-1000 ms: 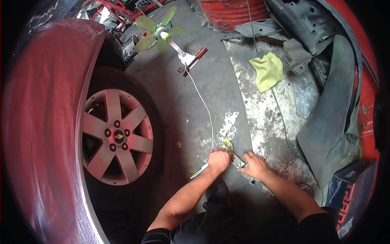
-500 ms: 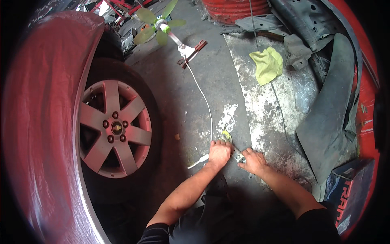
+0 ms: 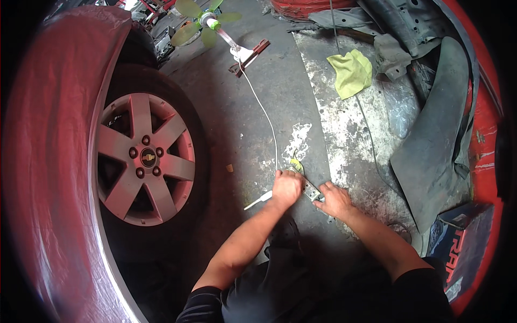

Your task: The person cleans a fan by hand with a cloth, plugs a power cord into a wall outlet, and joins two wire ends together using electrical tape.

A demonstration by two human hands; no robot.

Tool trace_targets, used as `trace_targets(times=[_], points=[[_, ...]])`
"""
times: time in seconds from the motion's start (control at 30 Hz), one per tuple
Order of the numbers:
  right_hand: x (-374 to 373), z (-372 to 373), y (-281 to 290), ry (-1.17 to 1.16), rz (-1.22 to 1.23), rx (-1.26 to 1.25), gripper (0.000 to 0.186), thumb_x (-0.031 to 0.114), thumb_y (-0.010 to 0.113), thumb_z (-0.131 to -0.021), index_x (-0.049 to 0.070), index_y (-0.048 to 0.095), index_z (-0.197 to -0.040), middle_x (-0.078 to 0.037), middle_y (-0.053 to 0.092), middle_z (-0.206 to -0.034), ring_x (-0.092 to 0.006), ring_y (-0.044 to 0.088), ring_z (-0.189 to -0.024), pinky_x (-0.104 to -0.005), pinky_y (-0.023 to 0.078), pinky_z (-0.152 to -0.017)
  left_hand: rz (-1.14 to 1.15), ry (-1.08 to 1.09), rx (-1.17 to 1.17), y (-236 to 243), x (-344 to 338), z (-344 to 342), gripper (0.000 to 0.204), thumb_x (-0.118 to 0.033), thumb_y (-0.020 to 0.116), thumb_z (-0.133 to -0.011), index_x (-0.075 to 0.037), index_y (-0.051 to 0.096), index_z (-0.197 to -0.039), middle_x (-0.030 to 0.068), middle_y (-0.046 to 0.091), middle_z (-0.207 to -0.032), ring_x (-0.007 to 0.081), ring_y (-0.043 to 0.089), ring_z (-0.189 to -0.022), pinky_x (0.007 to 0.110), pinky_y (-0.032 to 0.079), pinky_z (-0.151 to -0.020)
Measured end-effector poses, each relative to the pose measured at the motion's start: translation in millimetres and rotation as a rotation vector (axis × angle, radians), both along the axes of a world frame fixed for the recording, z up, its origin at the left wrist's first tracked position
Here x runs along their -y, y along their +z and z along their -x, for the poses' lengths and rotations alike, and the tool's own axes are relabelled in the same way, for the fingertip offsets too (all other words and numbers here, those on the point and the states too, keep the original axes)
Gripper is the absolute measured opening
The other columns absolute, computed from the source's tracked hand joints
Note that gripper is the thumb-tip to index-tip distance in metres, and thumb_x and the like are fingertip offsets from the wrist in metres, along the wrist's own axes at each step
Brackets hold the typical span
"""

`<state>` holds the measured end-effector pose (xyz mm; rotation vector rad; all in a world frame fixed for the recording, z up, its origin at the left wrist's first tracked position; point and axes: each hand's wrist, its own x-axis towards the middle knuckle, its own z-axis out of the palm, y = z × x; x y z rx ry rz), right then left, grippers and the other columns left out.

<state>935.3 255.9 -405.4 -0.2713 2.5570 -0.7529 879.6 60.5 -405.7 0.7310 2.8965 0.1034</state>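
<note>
A worn, pale grey power strip (image 3: 311, 190) with dark holes lies low over the floor between my hands. My left hand (image 3: 288, 187) is closed over its far-left end and covers much of it. My right hand (image 3: 336, 200) has its fingers and thumb closed on the near-right end. A white cord (image 3: 265, 110) runs from a small fan (image 3: 207, 21) with yellow-green blades down to my left hand, where its end is hidden. Just beyond that hand is a small yellow piece (image 3: 295, 164). Beside its wrist lies a white stick-like object (image 3: 259, 200).
On the left stands a red car body panel (image 3: 59, 151) above a silver-spoked wheel (image 3: 148, 157). A yellow-green cloth (image 3: 351, 74) lies at the upper right. A grey fender panel (image 3: 431, 145) and a dark printed box (image 3: 466, 242) are at the right. A thin dark cable (image 3: 371, 142) crosses the floor.
The whole view has shifted slightly, so floor, wheel and fan sit higher and further left. Both hands stay on the power strip with nearly the same grip.
</note>
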Motion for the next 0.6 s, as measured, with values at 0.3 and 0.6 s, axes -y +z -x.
trace_targets(times=[0.3,0.6], points=[[1.5,-11.2,-11.8,0.008,-0.034,-0.022,0.048,0.041,0.069,-0.083,0.007,0.059,-0.114,-0.012,0.059,-0.114,-0.0315,0.062,-0.107,-0.0449,0.052,-0.088,0.060,-0.030,-0.002,-7.4,-5.8,-12.0,0.015,-0.023,0.056,-0.086,-0.012,0.067,-0.083,0.0115,0.067,-0.085,0.0275,0.063,-0.085,0.047,0.041,-0.087],[6.2,2.5,-17.6,-0.070,0.087,-0.141,0.057,0.044,0.068,-0.084,0.007,0.055,-0.125,-0.013,0.056,-0.111,-0.0320,0.062,-0.099,-0.0455,0.051,-0.083,-0.018,0.106,0.089,22.8,12.6,-3.8,0.017,-0.022,0.059,-0.086,-0.011,0.068,-0.079,0.0097,0.069,-0.084,0.0263,0.066,-0.084,0.046,0.041,-0.083]])
